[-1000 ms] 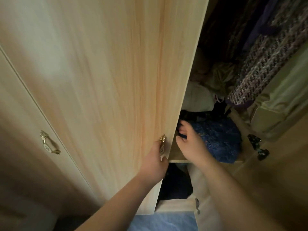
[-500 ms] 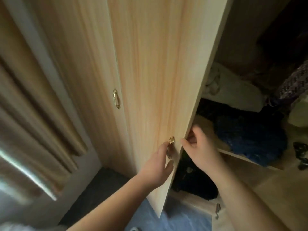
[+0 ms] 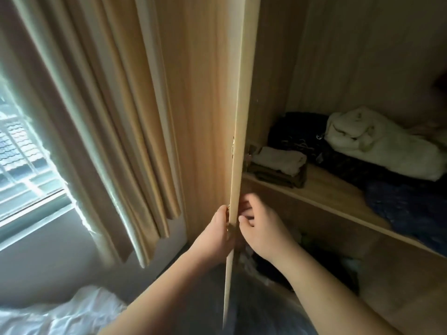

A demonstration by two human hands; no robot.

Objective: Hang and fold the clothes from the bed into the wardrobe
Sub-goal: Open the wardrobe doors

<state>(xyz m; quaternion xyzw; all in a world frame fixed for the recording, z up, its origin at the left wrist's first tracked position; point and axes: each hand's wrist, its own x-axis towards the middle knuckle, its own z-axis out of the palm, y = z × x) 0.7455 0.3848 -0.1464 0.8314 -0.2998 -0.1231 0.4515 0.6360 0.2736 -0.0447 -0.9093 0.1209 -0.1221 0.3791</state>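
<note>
1. Left hand (image 3: 215, 234): on the outer side of the wardrobe door (image 3: 238, 117), fingers curled round the small brass handle (image 3: 227, 208) and gripping it; the fingertips were out of sight.
2. Right hand (image 3: 261, 228): on the inner side of the door, level with the left hand, fingers bent and closed on the door's free edge.
3. Wardrobe door: upright, seen almost edge-on, standing between the two hands.
4. Shelf (image 3: 338, 197): inside the wardrobe, right of the door and above the hands.
5. Folded beige pile (image 3: 280, 163): on the shelf, nearest the door, neatly stacked.
6. Dark garments (image 3: 297, 131): on the shelf, behind the beige pile, loosely heaped.
7. White garment (image 3: 377, 146): on the shelf, farther right of the door, crumpled (partly lying over the dark heap).
8. Blue garment (image 3: 406, 209): at the shelf's front, farthest from the door.
9. Lower compartment (image 3: 271, 264): below the shelf, just right of the door's foot; it held mixed clothing, too dim to sort.
10. Curtain (image 3: 108, 117): tan, pleated, hanging left of the door.
11. Window (image 3: 19, 153): beyond the curtain, well left of the door.
12. Bed (image 3: 72, 313): white bedding, low and to the left of the door.
</note>
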